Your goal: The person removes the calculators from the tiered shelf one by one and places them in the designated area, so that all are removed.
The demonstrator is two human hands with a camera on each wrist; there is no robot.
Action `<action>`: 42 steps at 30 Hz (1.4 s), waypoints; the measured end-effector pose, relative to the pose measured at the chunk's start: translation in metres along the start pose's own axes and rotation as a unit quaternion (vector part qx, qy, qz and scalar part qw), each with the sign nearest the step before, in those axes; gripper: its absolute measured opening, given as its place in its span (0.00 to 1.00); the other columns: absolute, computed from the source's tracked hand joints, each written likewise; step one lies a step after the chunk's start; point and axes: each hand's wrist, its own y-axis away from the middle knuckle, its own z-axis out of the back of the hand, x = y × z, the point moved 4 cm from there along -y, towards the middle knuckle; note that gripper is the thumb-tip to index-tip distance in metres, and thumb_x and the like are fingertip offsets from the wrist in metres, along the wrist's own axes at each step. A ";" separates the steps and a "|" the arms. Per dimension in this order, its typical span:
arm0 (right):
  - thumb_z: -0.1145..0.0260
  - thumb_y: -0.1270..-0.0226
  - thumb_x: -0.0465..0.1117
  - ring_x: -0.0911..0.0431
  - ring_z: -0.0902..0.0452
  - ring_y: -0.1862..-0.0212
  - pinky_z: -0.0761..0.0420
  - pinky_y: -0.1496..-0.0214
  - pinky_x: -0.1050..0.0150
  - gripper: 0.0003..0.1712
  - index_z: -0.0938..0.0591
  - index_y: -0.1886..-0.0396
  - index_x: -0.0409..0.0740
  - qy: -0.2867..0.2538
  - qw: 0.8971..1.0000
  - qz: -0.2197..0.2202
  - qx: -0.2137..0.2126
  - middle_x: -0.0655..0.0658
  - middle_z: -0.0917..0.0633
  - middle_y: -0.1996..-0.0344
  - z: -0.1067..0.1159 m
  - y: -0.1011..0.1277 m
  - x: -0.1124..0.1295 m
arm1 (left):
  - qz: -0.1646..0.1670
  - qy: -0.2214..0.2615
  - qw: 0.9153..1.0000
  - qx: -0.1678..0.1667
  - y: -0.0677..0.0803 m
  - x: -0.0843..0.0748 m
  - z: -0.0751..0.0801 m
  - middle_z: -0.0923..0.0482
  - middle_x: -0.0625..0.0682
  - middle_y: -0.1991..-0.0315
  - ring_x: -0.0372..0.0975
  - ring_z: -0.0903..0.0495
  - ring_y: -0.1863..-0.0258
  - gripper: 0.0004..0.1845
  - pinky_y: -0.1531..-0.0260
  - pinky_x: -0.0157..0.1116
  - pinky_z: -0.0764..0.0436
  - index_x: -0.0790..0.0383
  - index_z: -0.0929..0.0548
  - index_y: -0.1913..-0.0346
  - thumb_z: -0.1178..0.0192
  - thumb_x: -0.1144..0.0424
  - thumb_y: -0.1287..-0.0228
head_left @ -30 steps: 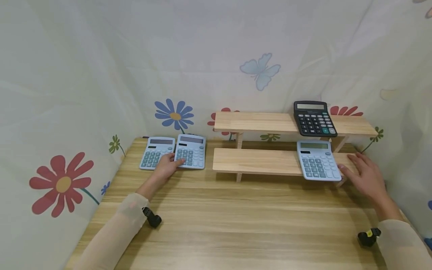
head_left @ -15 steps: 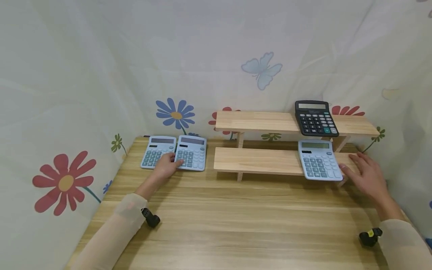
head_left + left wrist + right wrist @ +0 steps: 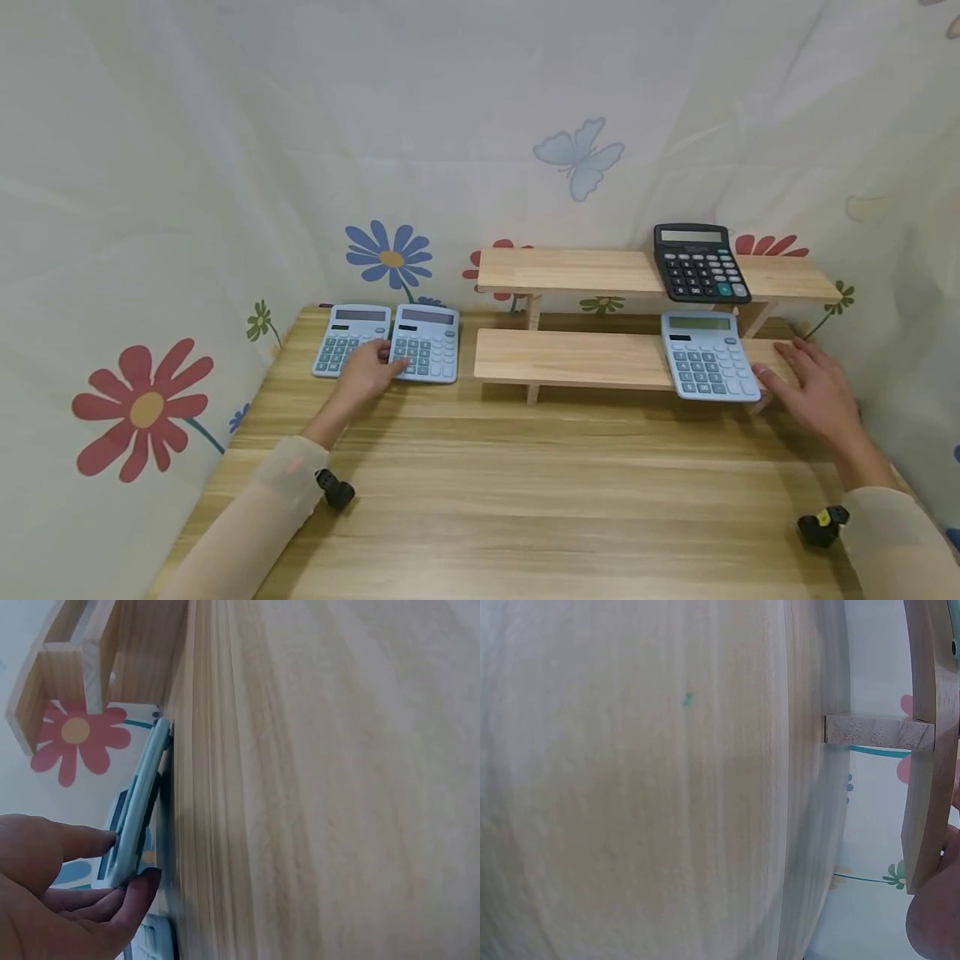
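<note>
My left hand (image 3: 386, 362) grips the front left edge of a light-blue calculator (image 3: 429, 340) lying at the back left of the wooden table. In the left wrist view, the left hand (image 3: 133, 859) has its thumb on the key face and its fingers under the edge, and this calculator (image 3: 141, 799) is tilted a little off the table. My right hand (image 3: 783, 367) rests with straight fingers on the lower shelf board (image 3: 570, 357), just right of a second light-blue calculator (image 3: 707, 357). A black calculator (image 3: 699, 262) lies on the upper board (image 3: 570, 271).
A third light-blue calculator (image 3: 347, 337) lies against the left side of the gripped one. The two-tier wooden shelf (image 3: 922, 750) stands at the back right of the table (image 3: 525, 500). Flower-printed fabric walls close in the back and both sides.
</note>
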 end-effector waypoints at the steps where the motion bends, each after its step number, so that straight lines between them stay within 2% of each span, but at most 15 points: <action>1: 0.47 0.16 0.62 0.21 0.55 0.22 0.53 0.24 0.21 0.46 0.40 0.20 0.27 0.000 1.000 -0.001 0.001 0.20 0.47 0.21 0.000 0.000 0.000 | -0.003 -0.004 1.000 -0.001 0.000 0.000 0.001 0.21 0.72 0.37 0.60 0.21 0.36 0.32 0.33 0.55 0.22 0.79 0.29 0.28 0.36 0.58 0.24; 10: 0.47 0.16 0.62 0.21 0.57 0.22 0.54 0.24 0.20 0.47 0.41 0.20 0.27 0.002 1.000 -0.009 0.006 0.20 0.48 0.21 0.000 0.001 0.002 | -0.029 -0.032 0.999 -0.017 -0.001 0.002 0.001 0.17 0.71 0.42 0.59 0.17 0.41 0.27 0.37 0.54 0.18 0.79 0.24 0.34 0.34 0.63 0.28; 16: 0.47 0.17 0.62 0.21 0.55 0.22 0.54 0.25 0.20 0.47 0.40 0.21 0.27 0.003 1.000 -0.005 0.002 0.20 0.47 0.21 -0.001 0.000 -0.001 | -0.057 -0.065 0.995 -0.041 -0.004 0.000 -0.003 0.15 0.70 0.47 0.58 0.15 0.46 0.25 0.43 0.54 0.15 0.80 0.21 0.37 0.33 0.64 0.29; 21: 0.47 0.17 0.63 0.21 0.55 0.23 0.54 0.25 0.20 0.47 0.39 0.21 0.27 0.004 1.000 -0.004 -0.002 0.20 0.47 0.21 -0.001 0.000 -0.001 | -0.076 -0.082 0.992 -0.063 -0.005 -0.002 -0.006 0.14 0.71 0.48 0.58 0.14 0.47 0.25 0.45 0.54 0.14 0.80 0.21 0.36 0.35 0.67 0.30; 27: 0.47 0.17 0.63 0.21 0.55 0.23 0.53 0.25 0.20 0.47 0.39 0.21 0.27 0.002 1.000 -0.005 0.000 0.20 0.47 0.21 0.000 0.000 0.002 | -0.069 -0.092 0.991 -0.070 -0.008 -0.001 -0.010 0.16 0.72 0.45 0.60 0.15 0.43 0.26 0.45 0.55 0.14 0.81 0.23 0.34 0.37 0.68 0.29; 34: 0.47 0.17 0.62 0.21 0.56 0.22 0.54 0.25 0.20 0.47 0.40 0.20 0.27 -0.002 1.000 -0.004 0.001 0.21 0.48 0.20 0.000 -0.002 -0.001 | -0.077 -0.109 0.987 -0.086 -0.005 -0.007 -0.008 0.14 0.70 0.51 0.57 0.14 0.52 0.21 0.51 0.55 0.13 0.80 0.20 0.39 0.35 0.69 0.31; 39: 0.46 0.17 0.62 0.21 0.56 0.22 0.53 0.25 0.19 0.46 0.40 0.20 0.27 -0.004 1.000 -0.001 -0.001 0.21 0.47 0.20 0.000 -0.002 -0.001 | -0.072 -0.118 0.987 -0.087 -0.007 -0.007 -0.007 0.15 0.71 0.48 0.60 0.15 0.45 0.22 0.45 0.56 0.15 0.80 0.21 0.38 0.35 0.69 0.31; 42: 0.46 0.17 0.62 0.21 0.56 0.22 0.53 0.25 0.20 0.46 0.39 0.21 0.27 -0.003 1.000 -0.001 0.000 0.21 0.47 0.20 0.000 -0.002 -0.001 | -0.071 -0.124 0.986 -0.088 -0.007 -0.006 -0.008 0.15 0.71 0.49 0.60 0.14 0.47 0.21 0.46 0.56 0.14 0.79 0.20 0.40 0.35 0.69 0.30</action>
